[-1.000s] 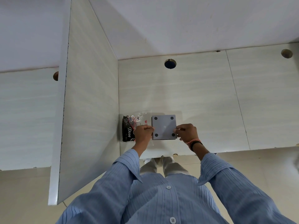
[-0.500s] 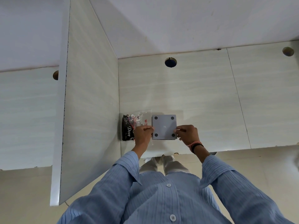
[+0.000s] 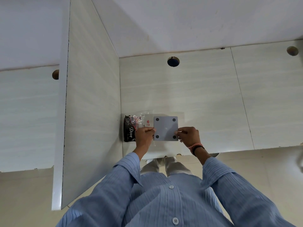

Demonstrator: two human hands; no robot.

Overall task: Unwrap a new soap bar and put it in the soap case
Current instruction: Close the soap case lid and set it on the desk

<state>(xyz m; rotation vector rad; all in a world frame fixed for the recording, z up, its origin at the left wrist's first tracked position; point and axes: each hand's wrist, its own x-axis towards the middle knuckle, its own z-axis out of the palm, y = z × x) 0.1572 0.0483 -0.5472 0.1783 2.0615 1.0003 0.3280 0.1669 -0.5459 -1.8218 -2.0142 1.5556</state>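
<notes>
Far left: upright white divider panel (image 3: 91, 112) standing on a pale tiled counter (image 3: 205, 99), splitting the surface into two bays. Round hole (image 3: 55, 74) in the counter on the left bay, partly hidden by the panel edge.

Right bay, tight in the corner against the panel: black Dove soap pack (image 3: 128, 130), still wrapped, lying flat on the counter. Clear crinkled plastic wrap (image 3: 142, 118) with small red prints lies partly over and just right of the pack, touching it; cannot tell what, if anything, is inside the wrap.

Left hand (image 3: 145, 135) sits over the wrap, fingers closed together, thumb and fingertips pinching the left edge of a square grey soap case (image 3: 165, 128). The case shows a flat face with four dark round dots at the corners; looks like its underside or lid, so its inside is not visible and contents cannot be told. Case is held just above or on the counter, cannot tell which.

Right hand (image 3: 188, 136) pinches the case's right edge, fingers curled shut on it. Orange and black bands (image 3: 196, 146) on that wrist. Blue striped shirt sleeves fill the lower frame.

Further right: dark round hole (image 3: 173, 61) in the counter behind the case, another hole (image 3: 292, 50) at far right.
</notes>
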